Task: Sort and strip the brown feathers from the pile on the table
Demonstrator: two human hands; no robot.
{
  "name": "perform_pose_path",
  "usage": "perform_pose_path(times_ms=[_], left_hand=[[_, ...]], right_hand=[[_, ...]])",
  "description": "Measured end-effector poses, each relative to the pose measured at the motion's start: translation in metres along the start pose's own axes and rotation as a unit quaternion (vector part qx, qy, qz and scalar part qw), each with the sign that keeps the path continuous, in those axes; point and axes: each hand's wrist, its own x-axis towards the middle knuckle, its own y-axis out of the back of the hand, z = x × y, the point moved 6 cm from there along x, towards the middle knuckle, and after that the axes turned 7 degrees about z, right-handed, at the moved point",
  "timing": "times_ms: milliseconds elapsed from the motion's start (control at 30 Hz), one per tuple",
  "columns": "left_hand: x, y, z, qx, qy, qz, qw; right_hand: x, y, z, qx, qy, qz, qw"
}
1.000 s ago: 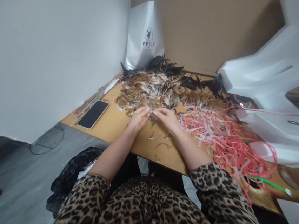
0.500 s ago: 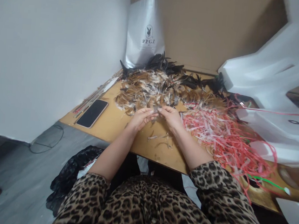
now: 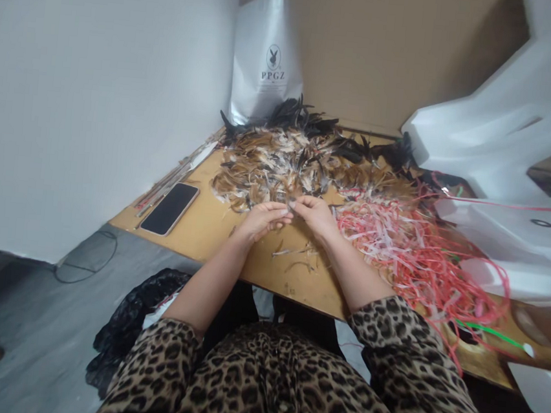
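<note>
- From the head view, the left hand [image 3: 267,220] is over the near part of the table [image 3: 217,230], its thumb and fingers drawn in to a pinch at the tips.
- The right hand [image 3: 312,215] comes in from the other side, thumb and forefinger also brought together, so that the two sets of fingertips all but meet.
- Something small and dark may sit between those tips, but it is too tiny from where I stand; I cannot tell whether either hand truly grips a feather.
- The feather pile [image 3: 270,157] lies just beyond the hands, brown and pale tufts in front, with black feathers [image 3: 308,120] along its far edge.
- As I judge it, much is left to handle: the heap is broad, loose and tangled, and I see no row or bundle set apart as finished.
- What seems done shows only in a few thin scraps [image 3: 281,252] on the wood, between the forearms and nearer the body than the hands.
- To the right of the feathers, and touching them, spreads a tangle of red and white strips [image 3: 398,244]; whether these are used or waiting, I cannot say.
- A phone [image 3: 171,208] rests at the table's left edge, beside some thin sticks [image 3: 171,180], and a silvery bag [image 3: 252,94] stands behind the pile; neither hand touches these.
</note>
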Motion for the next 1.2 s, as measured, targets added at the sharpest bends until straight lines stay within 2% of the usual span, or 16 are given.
perform_pose_path(times_ms=[467,700,800,900,1033,1200], left_hand=[[-0.001,-0.002,0.001,0.055,-0.03,0.001,0.998],[0.003,0.002,0.001,-0.011,-0.022,-0.025,0.999],[0.005,0.007,0.005,-0.055,-0.032,-0.012,0.998],[0.005,0.015,0.014,-0.101,-0.06,0.027,0.993],[0.005,0.024,0.023,-0.143,-0.083,0.067,0.984],[0.005,0.027,0.024,-0.101,-0.117,0.092,0.984]], right_hand=[[0.002,-0.005,0.01,0.049,-0.024,-0.005,0.998],[0.001,-0.006,0.009,0.088,-0.04,-0.007,0.995],[0.003,0.0,0.008,0.011,0.001,0.015,1.0],[0.007,0.007,0.006,-0.132,0.072,0.028,0.988],[0.006,0.005,0.007,-0.311,0.145,-0.006,0.939],[-0.002,-0.002,0.003,-0.483,0.185,-0.039,0.855]])
